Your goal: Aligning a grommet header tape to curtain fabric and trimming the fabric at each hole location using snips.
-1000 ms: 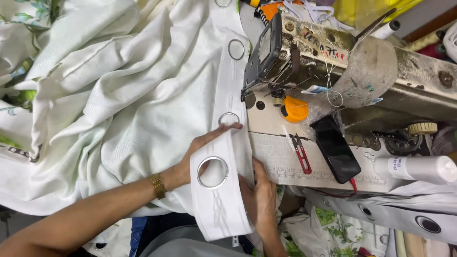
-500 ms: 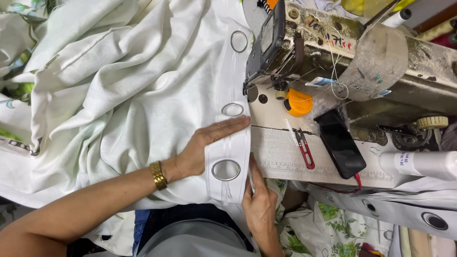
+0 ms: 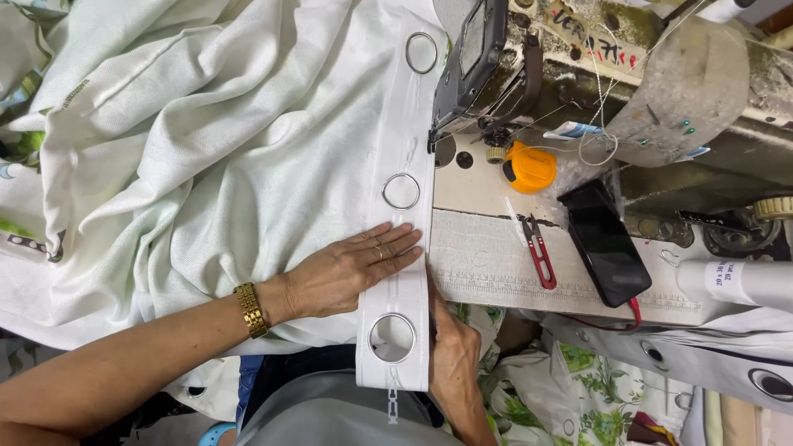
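A white curtain with a stiff header band runs from my lap up to the sewing machine. Metal eyelet rings sit in the band: one near me, one in the middle, one by the machine head. My left hand lies flat, fingers together, pressing the band just below the middle ring. My right hand pinches the band's right edge beside the near ring at the table's front edge.
On the machine table lie an orange tape measure, red thread snips and a black phone with a red cable. A white thread cone lies at right. Flowered fabric and grey eyelet cloth hang below.
The folded-up band end has been laid out flat. My left hand slid up the band toward the machine and spread flat. My right hand stayed at the band's right edge.
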